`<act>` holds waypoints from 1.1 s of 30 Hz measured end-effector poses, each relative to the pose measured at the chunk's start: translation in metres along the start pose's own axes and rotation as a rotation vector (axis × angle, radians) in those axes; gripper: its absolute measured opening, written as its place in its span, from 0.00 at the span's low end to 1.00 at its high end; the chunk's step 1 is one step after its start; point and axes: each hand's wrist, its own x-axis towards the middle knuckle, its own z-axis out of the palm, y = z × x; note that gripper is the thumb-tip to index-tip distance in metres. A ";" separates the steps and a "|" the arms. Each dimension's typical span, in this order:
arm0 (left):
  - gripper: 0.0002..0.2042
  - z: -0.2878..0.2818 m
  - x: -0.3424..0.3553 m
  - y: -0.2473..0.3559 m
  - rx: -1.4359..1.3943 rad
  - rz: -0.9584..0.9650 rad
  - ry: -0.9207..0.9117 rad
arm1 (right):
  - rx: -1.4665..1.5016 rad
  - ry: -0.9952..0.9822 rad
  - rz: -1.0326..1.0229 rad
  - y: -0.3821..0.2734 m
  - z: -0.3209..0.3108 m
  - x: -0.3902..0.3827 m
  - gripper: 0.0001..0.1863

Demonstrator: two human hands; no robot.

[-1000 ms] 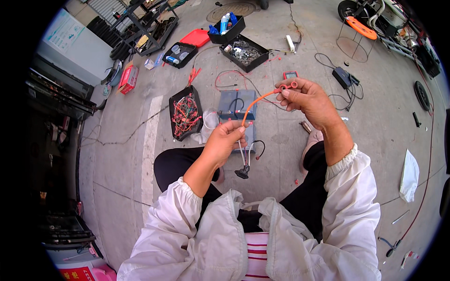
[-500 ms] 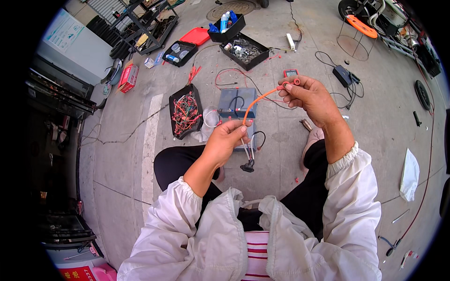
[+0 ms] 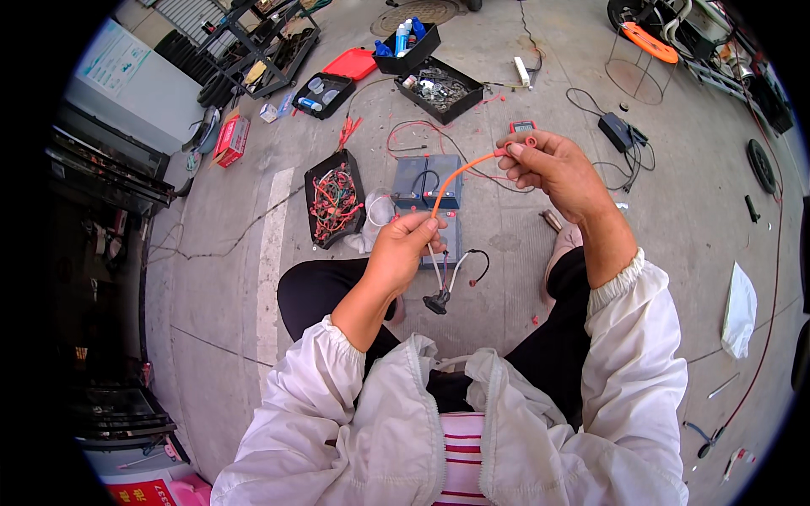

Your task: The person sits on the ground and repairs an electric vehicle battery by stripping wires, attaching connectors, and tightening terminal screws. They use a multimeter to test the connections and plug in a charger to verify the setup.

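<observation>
An orange cable [image 3: 460, 175] arches between my two hands above the grey batteries. My left hand [image 3: 400, 253] is closed, pinching its lower end between thumb and fingers. Below that hand hangs a black plug connector [image 3: 436, 301] with white wires and a short black lead. My right hand [image 3: 553, 175] grips the other end, where red-sleeved ring terminals [image 3: 531, 142] show at the fingertips. One battery [image 3: 405, 174] lies beyond my left hand; a nearer battery [image 3: 453, 229] is partly hidden behind the hand and wires.
Left of the batteries sits a black tray [image 3: 353, 169] of tangled wires beside a clear plastic bag [image 3: 380, 209]. Farther off are a black parts bin [image 3: 462, 114], a red meter [image 3: 523, 126] and a black charger [image 3: 614, 131]. A white bag [image 3: 739, 312] lies at right.
Both hands have shifted slightly left with the orange cable still between them. The hanging plug connector has swung a little left and down, and its black lead has moved right.
</observation>
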 end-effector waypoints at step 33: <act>0.12 0.016 -0.019 0.029 0.132 0.190 -0.032 | 0.174 1.294 -0.028 0.142 -0.179 -0.259 0.12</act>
